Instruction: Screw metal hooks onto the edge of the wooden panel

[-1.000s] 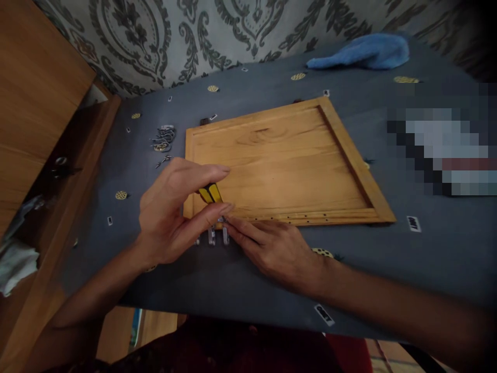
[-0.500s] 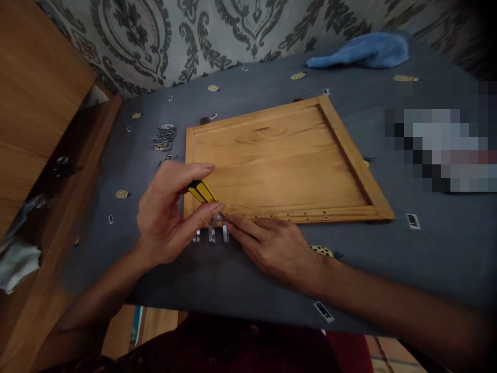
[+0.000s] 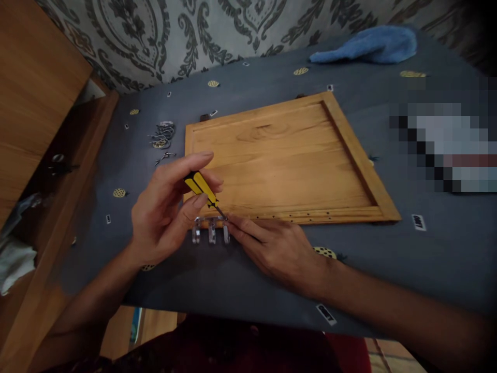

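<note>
A framed wooden panel [image 3: 272, 160] lies flat on a grey patterned tablecloth [image 3: 388, 246] in front of the person, recessed face up. At the left end of the panel's near edge, three shiny metal hooks [image 3: 212, 234] stand side by side, jutting toward the person. Over that same corner, the left hand [image 3: 159, 212] loosely pinches a yellow-and-black screwdriver [image 3: 202, 187] between its thumb and the fingers behind the handle, the forefinger standing clear above. The tool tilts, its blade slanting down to the third hook from the left. The right hand [image 3: 277, 248] comes in at the panel's near edge, its fingers close together and their tips at the blade's end; its thumb is hidden, so whether it pinches anything cannot be told. The step in hand looks like fastening this third hook; any further turn would call for a seated tip and a steady hook. Small dark holes [image 3: 292, 215] dot the panel's near edge farther right. Left of the panel lie a cluster of metal pieces [image 3: 164, 135] and some small screw-like bits [image 3: 166, 156]; a blue cloth [image 3: 368, 45] lies beyond its far right corner.
</note>
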Demonstrator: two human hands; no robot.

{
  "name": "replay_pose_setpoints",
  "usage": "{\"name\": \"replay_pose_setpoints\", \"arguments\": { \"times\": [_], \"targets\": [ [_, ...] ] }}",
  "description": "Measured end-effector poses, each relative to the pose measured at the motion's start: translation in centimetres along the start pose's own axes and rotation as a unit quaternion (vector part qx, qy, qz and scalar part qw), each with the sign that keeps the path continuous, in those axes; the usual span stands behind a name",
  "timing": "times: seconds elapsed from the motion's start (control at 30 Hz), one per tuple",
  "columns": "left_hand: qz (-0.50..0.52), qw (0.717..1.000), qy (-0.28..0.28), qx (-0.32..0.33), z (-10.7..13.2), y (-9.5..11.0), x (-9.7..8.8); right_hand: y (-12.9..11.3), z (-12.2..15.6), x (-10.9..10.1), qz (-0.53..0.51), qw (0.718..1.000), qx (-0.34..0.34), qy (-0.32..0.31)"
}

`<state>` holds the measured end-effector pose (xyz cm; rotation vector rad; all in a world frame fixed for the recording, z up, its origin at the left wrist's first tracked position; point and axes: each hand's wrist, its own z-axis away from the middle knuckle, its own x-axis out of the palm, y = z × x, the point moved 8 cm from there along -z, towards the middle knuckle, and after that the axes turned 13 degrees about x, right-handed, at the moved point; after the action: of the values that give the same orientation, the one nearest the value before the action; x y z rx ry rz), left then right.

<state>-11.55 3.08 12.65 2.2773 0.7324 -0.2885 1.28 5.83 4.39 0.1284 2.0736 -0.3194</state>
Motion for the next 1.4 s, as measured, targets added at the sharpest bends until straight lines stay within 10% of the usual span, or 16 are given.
{"name": "replay_pose_setpoints", "arguments": {
  "times": [0.3, 0.67, 1.4],
  "targets": [
    [-0.110, 0.988, 0.031, 0.103, 0.0, 0.8, -0.7, 0.1, 0.2, 0.3, 0.004, 1.000, 0.001, -0.008],
    [-0.041, 0.994, 0.098, 0.025, 0.1, 0.8, -1.5, 0.1, 0.2, 0.3, 0.003, 1.000, -0.002, -0.016],
    [-0.067, 0.995, 0.042, 0.065, 0.2, 1.2, -0.5, 0.0, 0.1, 0.0, -0.002, 1.000, -0.007, -0.010]
  ]
}}
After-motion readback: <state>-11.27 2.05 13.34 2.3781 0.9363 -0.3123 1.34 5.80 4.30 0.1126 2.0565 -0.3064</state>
